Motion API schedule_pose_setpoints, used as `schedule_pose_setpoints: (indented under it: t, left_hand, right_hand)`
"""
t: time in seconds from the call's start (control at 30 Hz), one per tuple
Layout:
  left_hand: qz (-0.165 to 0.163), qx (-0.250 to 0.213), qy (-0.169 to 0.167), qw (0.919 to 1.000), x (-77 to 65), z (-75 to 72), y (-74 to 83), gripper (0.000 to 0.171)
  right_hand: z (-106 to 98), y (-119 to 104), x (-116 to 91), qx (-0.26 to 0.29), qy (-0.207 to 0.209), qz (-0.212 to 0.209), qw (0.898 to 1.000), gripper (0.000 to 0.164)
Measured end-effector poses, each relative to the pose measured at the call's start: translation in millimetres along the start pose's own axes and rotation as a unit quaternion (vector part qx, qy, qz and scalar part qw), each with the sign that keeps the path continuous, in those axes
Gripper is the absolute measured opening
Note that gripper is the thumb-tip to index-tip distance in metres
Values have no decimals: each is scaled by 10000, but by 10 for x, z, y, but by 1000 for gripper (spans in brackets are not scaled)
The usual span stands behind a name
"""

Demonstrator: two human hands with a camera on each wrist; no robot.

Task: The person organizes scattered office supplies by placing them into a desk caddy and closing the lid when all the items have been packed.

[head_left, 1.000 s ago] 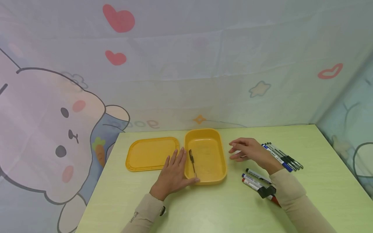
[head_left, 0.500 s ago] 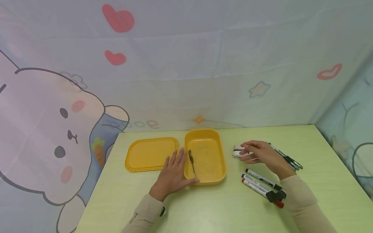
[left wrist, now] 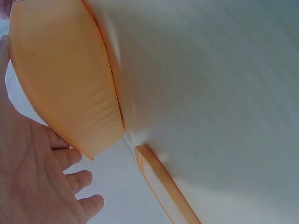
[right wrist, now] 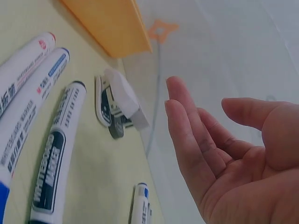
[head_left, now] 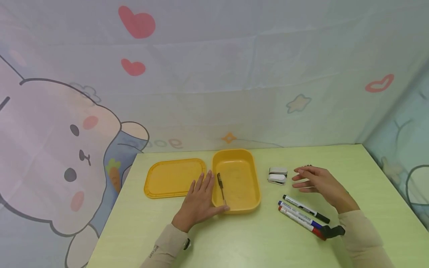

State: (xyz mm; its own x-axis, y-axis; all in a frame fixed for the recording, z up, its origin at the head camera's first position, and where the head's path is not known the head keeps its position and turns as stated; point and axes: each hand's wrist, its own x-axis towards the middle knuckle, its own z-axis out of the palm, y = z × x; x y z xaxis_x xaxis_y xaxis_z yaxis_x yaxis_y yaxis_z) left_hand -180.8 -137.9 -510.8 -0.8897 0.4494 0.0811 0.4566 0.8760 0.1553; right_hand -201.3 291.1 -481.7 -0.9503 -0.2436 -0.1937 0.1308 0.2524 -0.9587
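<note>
Left hand (head_left: 197,204), straight-fingered, touches the yellow box (head_left: 240,183), best steadied lightly; right hand (head_left: 322,183), empty and relaxed, hovers near the stapler (head_left: 276,178).

Beige sleeves (head_left: 362,232), dark lettering (head_left: 153,251) along the left one
</note>
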Motion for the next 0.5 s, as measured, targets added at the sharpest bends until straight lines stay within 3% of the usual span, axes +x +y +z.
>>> schedule_pose_setpoints:
  t: [0.5]
  left_hand:
    - [-2, 19, -66, 10000, 3, -15, 5, 117]
  right_hand:
    - [-358, 211, -213, 334, 405, 173, 9985, 68]
